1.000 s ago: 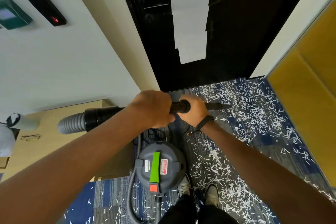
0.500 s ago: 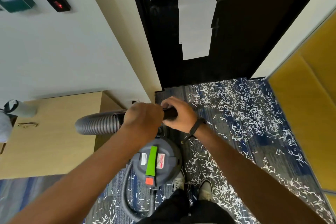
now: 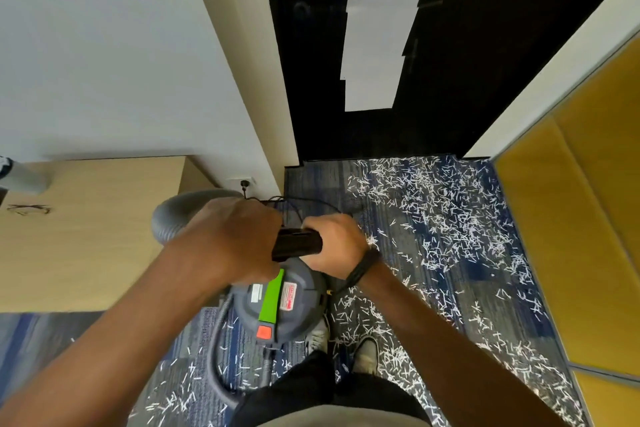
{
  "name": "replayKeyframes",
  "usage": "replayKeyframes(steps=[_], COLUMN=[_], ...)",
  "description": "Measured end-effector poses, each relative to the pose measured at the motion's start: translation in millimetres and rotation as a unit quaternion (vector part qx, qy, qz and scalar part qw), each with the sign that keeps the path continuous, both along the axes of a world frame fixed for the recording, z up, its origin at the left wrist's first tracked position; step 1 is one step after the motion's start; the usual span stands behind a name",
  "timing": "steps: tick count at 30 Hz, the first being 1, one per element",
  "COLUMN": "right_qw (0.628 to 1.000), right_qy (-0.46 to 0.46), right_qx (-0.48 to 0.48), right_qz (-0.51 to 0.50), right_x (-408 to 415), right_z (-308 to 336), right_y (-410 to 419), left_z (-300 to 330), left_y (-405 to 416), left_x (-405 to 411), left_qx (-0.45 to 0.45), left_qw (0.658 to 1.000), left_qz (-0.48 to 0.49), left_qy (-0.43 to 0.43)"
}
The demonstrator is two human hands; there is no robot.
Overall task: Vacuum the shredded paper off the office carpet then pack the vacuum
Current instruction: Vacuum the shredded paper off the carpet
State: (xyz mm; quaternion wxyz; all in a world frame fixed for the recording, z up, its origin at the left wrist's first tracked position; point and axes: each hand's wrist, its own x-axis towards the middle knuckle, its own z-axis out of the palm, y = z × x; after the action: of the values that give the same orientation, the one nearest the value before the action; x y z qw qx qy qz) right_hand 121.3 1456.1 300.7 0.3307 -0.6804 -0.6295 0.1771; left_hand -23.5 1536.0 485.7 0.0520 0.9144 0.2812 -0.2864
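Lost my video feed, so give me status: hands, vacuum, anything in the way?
Left hand and right hand both grip the black nozzle tube. Vacuum canister at feet. Shredded paper still across carpet; power cord trails ahead.

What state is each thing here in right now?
Left hand: grips the hose end.
Right hand: grips the black tube.
Grey hose: bent in a loop.
Vacuum canister: upright on the carpet.
Shredded paper: scattered over the carpet.
Black door: shut.
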Motion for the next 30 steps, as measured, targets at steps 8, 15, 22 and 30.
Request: replayKeyframes(steps=[8, 15, 22, 30], right_qw=[0.999, 0.999, 0.999, 0.999], right_qy=[0.054, 0.049, 0.036, 0.027], right_qx=[0.009, 0.010, 0.014, 0.004], right_qz=[0.003, -0.017, -0.027, -0.026], right_x=[-17, -19, -21, -22], right_z=[-5, -1, 1, -1], right_y=[-7, -11, -17, -15], left_z=[6, 7, 5, -7], left_y=[-14, -15, -17, -19], left_x=[-12, -15, -17, -21], left_qx=[-0.006, 0.002, 0.013, 0.041], left_qw=[1.000, 0.997, 0.995, 0.992], left_qz=[-0.010, -0.027, -0.032, -0.027], left_qy=[-0.028, -0.074, -0.096, -0.115])
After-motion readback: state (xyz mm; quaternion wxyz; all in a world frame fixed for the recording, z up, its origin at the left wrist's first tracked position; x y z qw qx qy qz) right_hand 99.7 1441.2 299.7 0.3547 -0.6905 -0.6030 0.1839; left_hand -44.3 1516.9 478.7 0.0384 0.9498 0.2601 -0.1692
